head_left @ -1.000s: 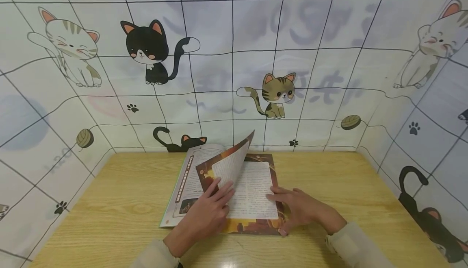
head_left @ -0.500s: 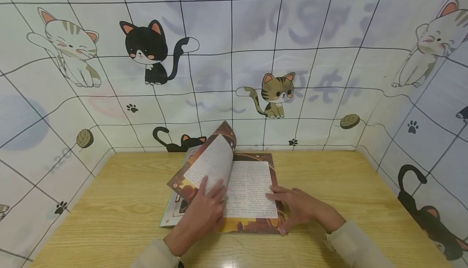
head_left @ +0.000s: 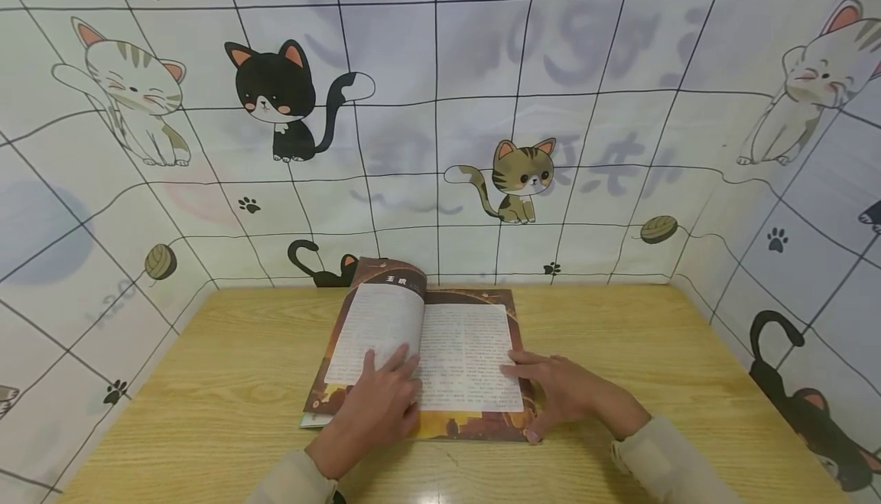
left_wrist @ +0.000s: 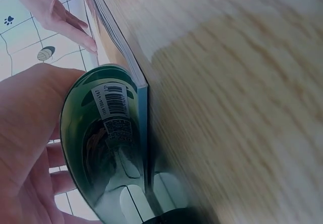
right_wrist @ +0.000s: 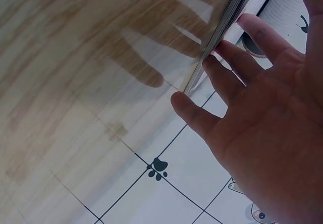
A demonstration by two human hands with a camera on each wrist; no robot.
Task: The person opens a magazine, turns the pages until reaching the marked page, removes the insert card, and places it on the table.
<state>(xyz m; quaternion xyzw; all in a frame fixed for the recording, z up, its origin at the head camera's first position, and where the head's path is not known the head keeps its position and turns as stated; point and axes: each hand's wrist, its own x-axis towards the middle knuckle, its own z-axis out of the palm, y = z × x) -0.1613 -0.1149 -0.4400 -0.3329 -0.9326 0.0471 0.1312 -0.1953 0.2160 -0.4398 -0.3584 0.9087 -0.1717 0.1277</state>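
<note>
Fingers straight, my left hand (head_left: 384, 401) rests on the page (head_left: 377, 324), now swung down leftward, its turn apparently nearly done; my spread right hand (head_left: 566, 388) touches the right edge of the magazine (head_left: 464, 351), mid-scene on the table (head_left: 234, 366).

Mag pg (head_left: 378, 317) now flipped over to L.

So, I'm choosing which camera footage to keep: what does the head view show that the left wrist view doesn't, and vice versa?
Only the head view shows the printed text on the magazine and the tabby cat on the backdrop.

Only the left wrist view shows a barcode on a green curved surface.

Both show the left hand, right hand, magazine, wooden table and backdrop.
</note>
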